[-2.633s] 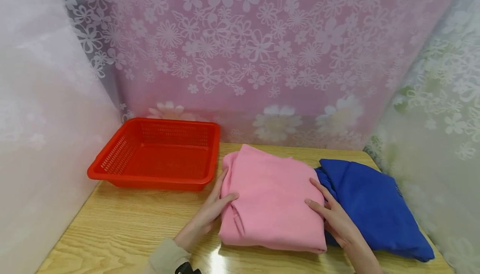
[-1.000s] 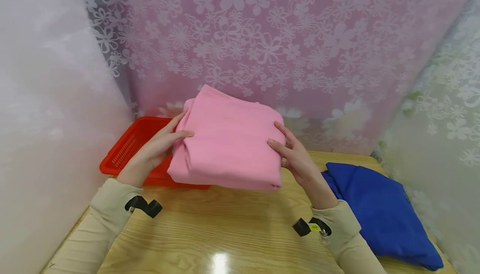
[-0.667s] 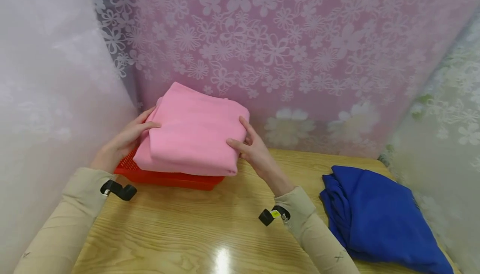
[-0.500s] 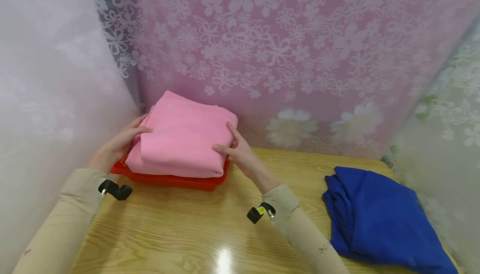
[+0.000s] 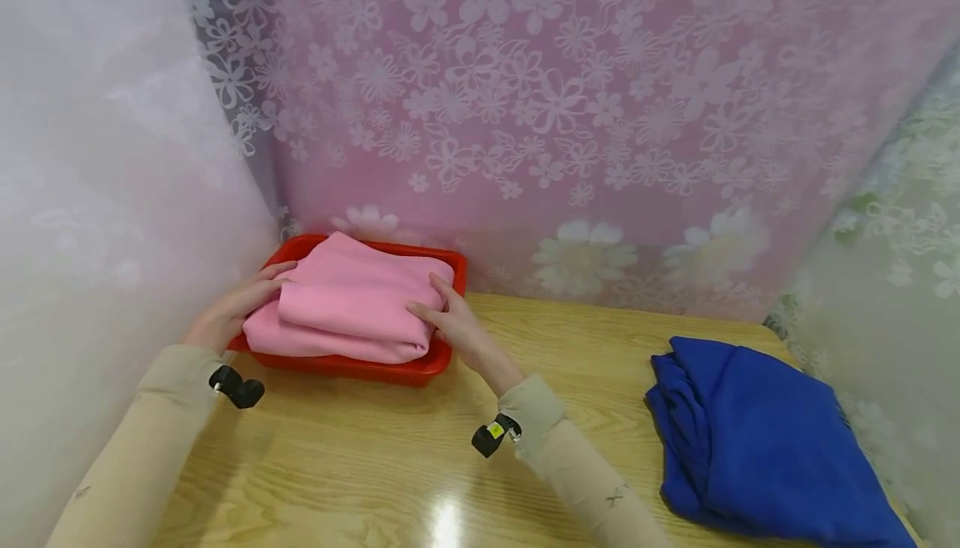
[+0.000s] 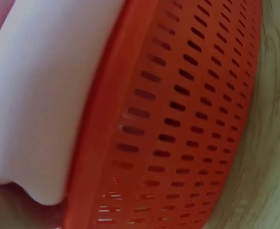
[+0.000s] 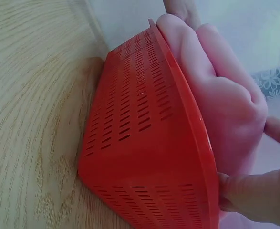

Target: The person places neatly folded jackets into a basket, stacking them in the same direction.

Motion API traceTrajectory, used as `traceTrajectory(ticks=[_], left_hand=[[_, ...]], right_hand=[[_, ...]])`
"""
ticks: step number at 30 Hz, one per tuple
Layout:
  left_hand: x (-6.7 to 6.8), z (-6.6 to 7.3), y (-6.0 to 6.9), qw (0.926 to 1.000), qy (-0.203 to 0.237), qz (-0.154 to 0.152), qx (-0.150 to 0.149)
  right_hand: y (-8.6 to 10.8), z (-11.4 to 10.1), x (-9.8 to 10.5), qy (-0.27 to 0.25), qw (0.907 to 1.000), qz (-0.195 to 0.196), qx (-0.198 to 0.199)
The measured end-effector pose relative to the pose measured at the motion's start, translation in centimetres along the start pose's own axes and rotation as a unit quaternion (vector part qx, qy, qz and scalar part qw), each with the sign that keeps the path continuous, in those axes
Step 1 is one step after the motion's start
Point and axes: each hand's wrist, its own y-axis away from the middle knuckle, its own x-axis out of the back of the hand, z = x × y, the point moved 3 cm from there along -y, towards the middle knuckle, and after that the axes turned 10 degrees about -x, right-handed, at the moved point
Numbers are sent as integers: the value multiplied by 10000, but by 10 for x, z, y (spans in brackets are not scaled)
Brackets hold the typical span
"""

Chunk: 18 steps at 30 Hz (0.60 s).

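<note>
A pink folded cloth [image 5: 360, 294], thick and soft, sits inside the red plastic basket [image 5: 457, 268] in the head view. My left hand [image 5: 236, 306] grips its left side, with the thumb on top and some fingers hidden. On the right side my right hand [image 5: 465, 327] holds the cloth, thumb and index finger on its upper face. From the right wrist, the pink cloth [image 7: 225, 105] bulges above the rim of the perforated basket [image 7: 144, 114], and fingers reach down between cloth and rim. The left wrist view shows mostly the basket's slotted wall [image 6: 178, 114].
A blue folded cloth [image 5: 772, 448] lies on the right part of the wooden table [image 5: 360, 465]. Flowered curtains [image 5: 562, 114] hang behind the table and at both sides. The basket stands close to the left and back curtains.
Both hands have lifted the pink cloth from beside the blue one, carried it left over the basket, and lowered it inside. The basket rim shows again around it.
</note>
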Motion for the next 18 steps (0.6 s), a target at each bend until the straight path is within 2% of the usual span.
traceTrajectory(ticks=[2, 5, 8, 10, 12, 14, 16, 18], left_hand=[[1, -1, 1, 9998, -221, -13, 8], [3, 2, 5, 9967, -814, -27, 77], [4, 11, 14, 9889, -1475, -29, 151], [4, 20, 21, 9812, -1930, 28, -10], [2, 30, 28, 9728, -2280, 57, -393], [-1, 40, 36, 9617, -2596, -18, -877], [-4, 45, 42, 9470, -2913, -268, -1326], [-9, 46, 46, 9361, -3061, -581, -1633]], right_hand=[[1, 1, -1, 278, 9996, 21, 81], [4, 0, -1, 843, 9962, 69, 195], [7, 0, -1, 1333, 9904, 63, 363], [10, -1, -1, 1686, 9840, 113, 570], [14, -3, -1, 2177, 9713, 246, 929], [18, -6, -1, 2677, 9534, 351, 1347], [21, -8, -1, 3193, 9318, 338, 1691], [21, -7, -3, 3590, 9139, 176, 1888]])
